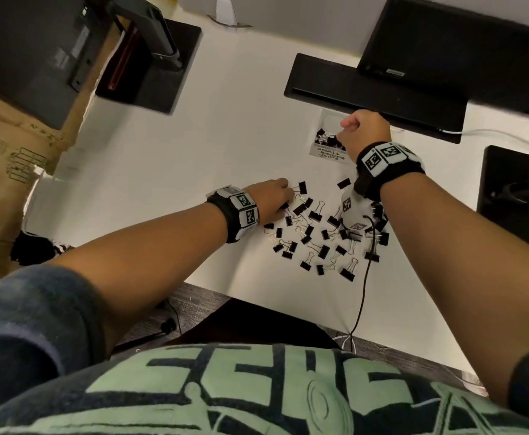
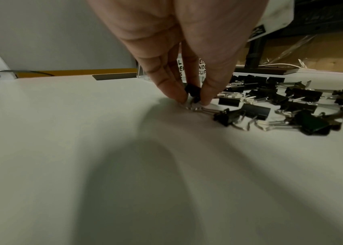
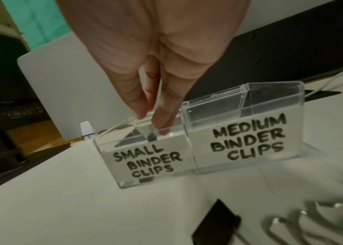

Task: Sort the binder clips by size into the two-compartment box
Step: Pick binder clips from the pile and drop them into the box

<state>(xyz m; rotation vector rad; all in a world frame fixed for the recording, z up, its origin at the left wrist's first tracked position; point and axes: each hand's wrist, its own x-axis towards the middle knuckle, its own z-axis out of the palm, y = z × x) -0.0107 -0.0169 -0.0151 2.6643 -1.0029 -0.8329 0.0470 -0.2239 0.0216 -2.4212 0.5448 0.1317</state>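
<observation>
Several black binder clips [image 1: 316, 233] of two sizes lie scattered on the white desk [image 1: 194, 152]. My left hand [image 1: 289, 199] reaches the pile's left edge, where its thumb and fingers [image 2: 207, 92] pinch a small black binder clip [image 2: 193, 92] against the desk. The clear two-compartment box [image 1: 327, 152] stands behind the pile, with compartments labelled "SMALL BINDER CLIPS" [image 3: 145, 159] and "MEDIUM BINDER CLIPS" [image 3: 250, 137]. My right hand [image 3: 151, 122] hovers over the small compartment, fingertips pinched together, and a small black clip [image 3: 151, 137] hangs just below them at the rim. Small clips [image 1: 327, 138] lie inside that compartment.
A black monitor base [image 1: 366, 92] sits right behind the box, another [image 1: 150, 67] at the back left. A white tagged device [image 1: 351, 211] with a black cable [image 1: 363, 277] lies in the pile. A dark flat object [image 1: 508, 183] is at right, and cardboard [image 1: 6, 167] at left.
</observation>
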